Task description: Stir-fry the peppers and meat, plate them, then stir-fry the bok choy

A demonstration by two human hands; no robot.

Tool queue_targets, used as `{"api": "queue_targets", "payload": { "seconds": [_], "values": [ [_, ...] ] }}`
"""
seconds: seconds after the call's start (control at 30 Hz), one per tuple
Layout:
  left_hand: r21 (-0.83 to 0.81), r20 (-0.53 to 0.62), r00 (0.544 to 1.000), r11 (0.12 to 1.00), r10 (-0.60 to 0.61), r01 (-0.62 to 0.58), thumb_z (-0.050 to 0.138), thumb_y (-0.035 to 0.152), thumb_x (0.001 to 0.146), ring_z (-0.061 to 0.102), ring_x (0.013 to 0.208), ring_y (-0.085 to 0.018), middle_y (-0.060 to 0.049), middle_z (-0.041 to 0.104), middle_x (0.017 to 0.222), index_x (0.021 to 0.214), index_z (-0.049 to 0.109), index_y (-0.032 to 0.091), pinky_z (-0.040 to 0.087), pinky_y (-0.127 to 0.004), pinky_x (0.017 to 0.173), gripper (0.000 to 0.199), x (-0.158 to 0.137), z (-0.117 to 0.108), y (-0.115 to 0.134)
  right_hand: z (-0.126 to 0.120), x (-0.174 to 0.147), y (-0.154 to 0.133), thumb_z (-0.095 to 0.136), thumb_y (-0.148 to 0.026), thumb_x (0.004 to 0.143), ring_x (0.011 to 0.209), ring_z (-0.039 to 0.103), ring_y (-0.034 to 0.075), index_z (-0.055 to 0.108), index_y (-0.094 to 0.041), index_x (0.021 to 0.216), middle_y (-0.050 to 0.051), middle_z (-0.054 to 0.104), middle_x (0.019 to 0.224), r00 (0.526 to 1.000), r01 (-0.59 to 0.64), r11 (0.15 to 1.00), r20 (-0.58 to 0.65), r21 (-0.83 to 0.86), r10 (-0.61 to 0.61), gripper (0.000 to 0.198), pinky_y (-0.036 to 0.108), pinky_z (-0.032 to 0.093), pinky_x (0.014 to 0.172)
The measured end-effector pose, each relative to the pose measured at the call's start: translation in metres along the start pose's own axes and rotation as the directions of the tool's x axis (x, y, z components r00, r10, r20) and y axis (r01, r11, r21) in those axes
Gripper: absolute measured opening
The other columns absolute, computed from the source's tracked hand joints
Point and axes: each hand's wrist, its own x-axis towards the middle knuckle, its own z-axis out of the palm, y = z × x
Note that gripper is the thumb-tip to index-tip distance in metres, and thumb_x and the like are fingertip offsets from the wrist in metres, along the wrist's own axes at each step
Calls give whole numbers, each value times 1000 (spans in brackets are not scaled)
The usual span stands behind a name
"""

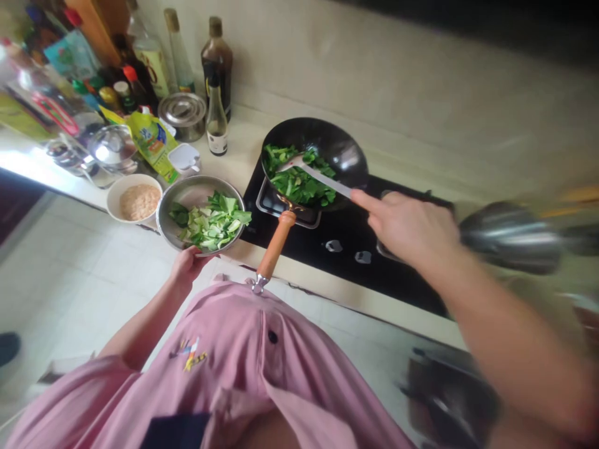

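Note:
My left hand (188,267) grips the near rim of a steel bowl (191,186), which holds chopped leafy greens (213,221) and tilts a little toward the wok. In my right hand (405,221) is a spatula (327,181), its index finger stretched along the handle. The spatula's head rests among the cut greens (292,181) in a black wok (339,146). That wok sits on the left burner, its wooden handle (277,244) pointing toward my body. Part of the spatula's handle is hidden inside my right hand.
A black gas stove (393,268) with two knobs is set into the counter. Left of the steel bowl stand a white bowl of pale pinkish food (139,201), a yellow-green pouch (152,143), a lidded steel pot (183,118) and several bottles (216,118). A metal pan (510,237) lies at the right.

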Motion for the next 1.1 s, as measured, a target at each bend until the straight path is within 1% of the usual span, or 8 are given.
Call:
{"api": "queue_targets", "payload": {
  "seconds": [0.17, 0.3, 0.4, 0.53, 0.77, 0.83, 0.97, 1.1],
  "values": [
    [1, 22, 999, 999, 43, -43, 43, -9, 63, 72, 91, -28, -13, 72, 97, 119, 56, 8, 61, -46, 80, 60, -37, -16, 6, 5, -16, 17, 32, -34, 95, 68, 57, 22, 41, -43, 142, 6, 59, 105, 999, -51, 997, 1, -56, 51, 49, 31, 28, 51],
    [44, 78, 989, 990, 128, -131, 47, -7, 64, 70, 100, -29, -11, 71, 106, 118, 59, 13, 60, -45, 84, 59, -64, -7, 28, 12, -21, 21, 33, -34, 95, 68, 56, 20, 40, -44, 144, 6, 59, 104, 998, -71, 997, 5, 29, 70, 50, 30, 28, 53],
    [65, 191, 957, 970, 218, -234, 51, -7, 64, 64, 111, -32, -11, 68, 116, 120, 60, 16, 57, -49, 91, 61, -83, 18, 50, 22, -20, 21, 32, -33, 95, 67, 55, 19, 42, -45, 142, 7, 58, 104, 995, -91, 992, 58, 92, 86, 50, 29, 27, 53],
    [82, 325, 897, 937, 298, -341, 52, -7, 63, 59, 119, -36, -10, 64, 125, 123, 59, 18, 53, -56, 94, 65, -102, 62, 73, 41, -7, 14, 33, -31, 95, 70, 56, 19, 42, -39, 143, 10, 57, 106, 980, -197, 964, 16, 179, 197, 50, 29, 32, 57],
    [113, 422, 867, 933, 266, -341, 53, -5, 66, 65, 107, -37, -17, 69, 112, 125, 54, 6, 55, -56, 88, 60, -96, 126, 80, 75, 27, -24, 29, -35, 96, 81, 60, 26, 31, -27, 151, 17, 55, 106, 984, -173, 918, 106, 358, 145, 55, 37, 45, 69],
    [127, 441, 863, 934, 248, -333, 51, -5, 67, 68, 102, -35, -16, 71, 105, 124, 53, 5, 56, -56, 86, 58, -92, 137, 77, 65, 24, -23, 37, -42, 94, 92, 59, 31, 32, -24, 151, 19, 52, 114, 992, -129, 916, 42, 379, 122, 59, 41, 47, 73],
    [174, 473, 855, 929, 214, -328, 52, -6, 68, 71, 95, -32, -14, 72, 99, 124, 51, 7, 56, -57, 85, 57, -89, 153, 67, 6, 21, -22, 48, -46, 89, 111, 51, 29, 20, -27, 155, 16, 38, 137, 947, 108, 834, -312, 540, 79, 74, 41, 48, 84],
    [203, 499, 845, 922, 192, -330, 56, -4, 66, 72, 90, -30, -13, 72, 94, 120, 50, 7, 55, -58, 86, 56, -89, 166, 52, -54, 50, -48, 63, -49, 79, 112, 51, 29, 20, -30, 154, 13, 35, 141, 910, 381, 723, -374, 576, -181, 88, 38, 47, 89]
  ]
}}
